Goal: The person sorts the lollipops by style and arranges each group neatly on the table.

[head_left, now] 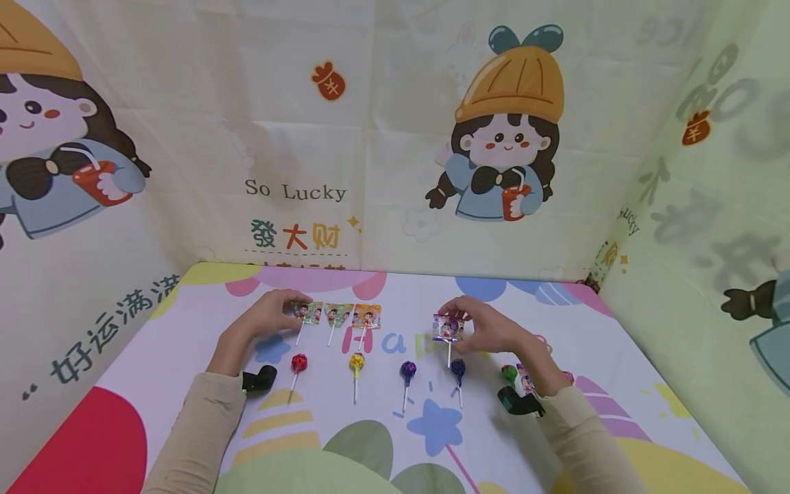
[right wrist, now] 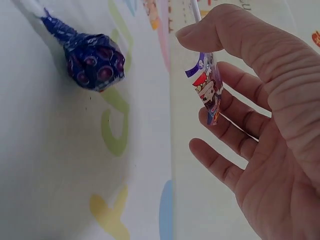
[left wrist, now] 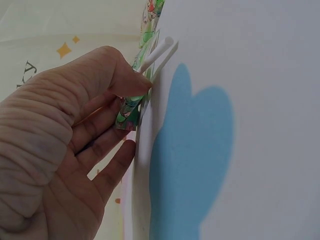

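In the head view my left hand pinches a flat lollipop in a green wrapper at the left end of a short row. The left wrist view shows the thumb on its wrapper, with the white stick angled outward. Beside it lie another green-wrapped lollipop and an orange-wrapped one. My right hand holds a purple-wrapped flat lollipop between thumb and fingers, stick toward me. Just in front of it lies a round dark blue lollipop.
Nearer me are round lollipops in red, yellow and purple. A green round one and a pink wrapper lie by the right wrist, partly hidden. A printed cloth wall stands behind the patterned table.
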The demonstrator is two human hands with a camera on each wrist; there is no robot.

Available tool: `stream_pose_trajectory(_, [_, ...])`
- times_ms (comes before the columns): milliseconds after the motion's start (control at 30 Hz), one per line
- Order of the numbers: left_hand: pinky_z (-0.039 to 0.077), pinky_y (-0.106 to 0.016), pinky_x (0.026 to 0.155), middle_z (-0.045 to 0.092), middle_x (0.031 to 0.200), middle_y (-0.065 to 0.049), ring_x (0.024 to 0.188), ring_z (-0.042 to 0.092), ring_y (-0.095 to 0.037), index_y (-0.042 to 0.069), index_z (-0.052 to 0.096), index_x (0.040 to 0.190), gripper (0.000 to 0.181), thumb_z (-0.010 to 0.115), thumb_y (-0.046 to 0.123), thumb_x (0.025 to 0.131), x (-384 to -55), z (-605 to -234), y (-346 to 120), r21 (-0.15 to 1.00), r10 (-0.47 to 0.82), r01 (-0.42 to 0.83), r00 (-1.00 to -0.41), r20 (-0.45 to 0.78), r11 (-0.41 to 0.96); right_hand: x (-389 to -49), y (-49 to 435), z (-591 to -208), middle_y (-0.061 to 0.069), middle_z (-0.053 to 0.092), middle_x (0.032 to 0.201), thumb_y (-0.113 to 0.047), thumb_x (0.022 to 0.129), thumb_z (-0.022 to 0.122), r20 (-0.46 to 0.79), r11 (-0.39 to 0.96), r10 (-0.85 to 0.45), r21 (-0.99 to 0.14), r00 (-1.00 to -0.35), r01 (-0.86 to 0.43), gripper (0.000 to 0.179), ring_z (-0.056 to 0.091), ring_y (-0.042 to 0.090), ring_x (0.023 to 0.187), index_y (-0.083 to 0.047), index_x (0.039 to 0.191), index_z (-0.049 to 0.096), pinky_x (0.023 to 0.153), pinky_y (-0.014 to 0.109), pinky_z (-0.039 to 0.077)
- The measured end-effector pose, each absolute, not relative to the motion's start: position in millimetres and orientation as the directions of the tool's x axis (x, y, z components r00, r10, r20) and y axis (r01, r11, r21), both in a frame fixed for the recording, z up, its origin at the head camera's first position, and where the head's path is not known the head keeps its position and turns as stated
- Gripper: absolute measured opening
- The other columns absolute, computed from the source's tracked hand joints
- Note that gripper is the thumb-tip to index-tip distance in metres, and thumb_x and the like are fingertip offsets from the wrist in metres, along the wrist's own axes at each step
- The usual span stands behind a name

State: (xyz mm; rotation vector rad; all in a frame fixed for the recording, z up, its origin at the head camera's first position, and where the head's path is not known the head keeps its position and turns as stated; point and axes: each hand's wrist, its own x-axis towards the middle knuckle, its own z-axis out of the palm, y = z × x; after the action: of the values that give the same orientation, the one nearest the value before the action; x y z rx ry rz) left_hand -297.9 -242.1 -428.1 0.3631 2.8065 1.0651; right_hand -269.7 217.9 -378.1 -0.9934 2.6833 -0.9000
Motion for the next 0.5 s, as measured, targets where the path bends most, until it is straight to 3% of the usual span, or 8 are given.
stream_pose_trajectory(500, [0.040,-0.058,0.112,0.060,0.140,-0.017,0.128,0.053,-0.040,0.009,0.063,0.137,0.053,0.079,0.009,0.087,-296,-428,-241,0.672,0.250,0.160,-0.968,-0.039,0.723,-288,192,-386,0.003,0.061,0.126,-0.015,0.079,0.085,0.053,0.604,-0.615,-0.611,-0.787,-0.512,0.060,0.055,0.022,0.112,-0.011,0.133,0.059,0.102,0.049,0.049])
